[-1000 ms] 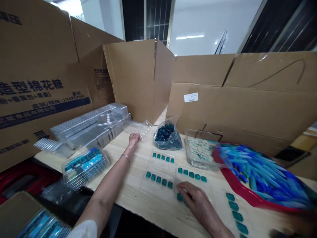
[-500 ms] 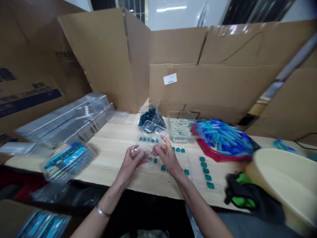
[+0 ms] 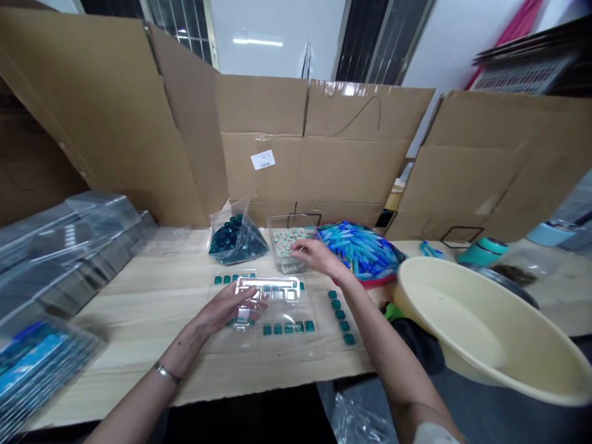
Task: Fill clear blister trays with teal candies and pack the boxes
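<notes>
The left hand point(image 3: 226, 310) lies spread on a clear plastic blister tray point(image 3: 268, 288), though whether it grips, I cannot tell. The tray sits mid-table, overlapping teal tiles point(image 3: 287, 328) on the wooden table point(image 3: 139, 351). The open right hand point(image 3: 319, 256) is just beside a clear tub point(image 3: 283, 262) at the far side. Sliding the tray carelessly could knock the tile rows out of line.

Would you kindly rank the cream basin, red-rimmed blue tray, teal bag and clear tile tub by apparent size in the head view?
Largest: cream basin, though it sits nearest the camera.
Next: red-rimmed blue tray.
Then teal bag and clear tile tub look alike, so I won't rank them.
</notes>
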The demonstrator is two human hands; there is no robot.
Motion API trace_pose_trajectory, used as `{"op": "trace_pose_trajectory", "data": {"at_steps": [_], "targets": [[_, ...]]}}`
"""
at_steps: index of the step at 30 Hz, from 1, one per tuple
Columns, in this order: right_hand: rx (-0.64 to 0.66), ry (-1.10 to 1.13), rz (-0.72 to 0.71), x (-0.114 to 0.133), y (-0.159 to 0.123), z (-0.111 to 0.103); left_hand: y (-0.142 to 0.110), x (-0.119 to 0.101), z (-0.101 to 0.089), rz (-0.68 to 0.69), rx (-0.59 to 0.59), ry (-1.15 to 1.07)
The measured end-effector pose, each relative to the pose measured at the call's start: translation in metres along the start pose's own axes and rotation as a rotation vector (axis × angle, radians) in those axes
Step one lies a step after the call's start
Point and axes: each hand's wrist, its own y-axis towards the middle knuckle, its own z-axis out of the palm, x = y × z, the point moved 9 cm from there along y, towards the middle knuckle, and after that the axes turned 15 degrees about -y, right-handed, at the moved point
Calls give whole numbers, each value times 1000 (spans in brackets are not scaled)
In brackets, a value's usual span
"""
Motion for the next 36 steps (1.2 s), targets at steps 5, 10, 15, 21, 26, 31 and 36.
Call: {"op": "trace_pose_trajectory", "data": {"at_steps": [5,10,15,21,26,31,36], "targets": [[19,-320,160,-76,51,1,32,10,5,-62,66,-187],[124,-314,101,-88,95,38,46,27,-10,-110,44,-253],[190,-320,101,-96,134,67,47,34,-30,-127,-12,-320],[237,-334,131,-107,151,89,45,36,-30,-163,-48,-316],[180,-293,162,-107,148,94,45,39,-24,-182,-22,-305],[168,-166,271,-118,151,89,45,39,-25,-181,-5,-315],[226,45,410,-137,143,84,45,39,-25,-178,1,-317]]}}
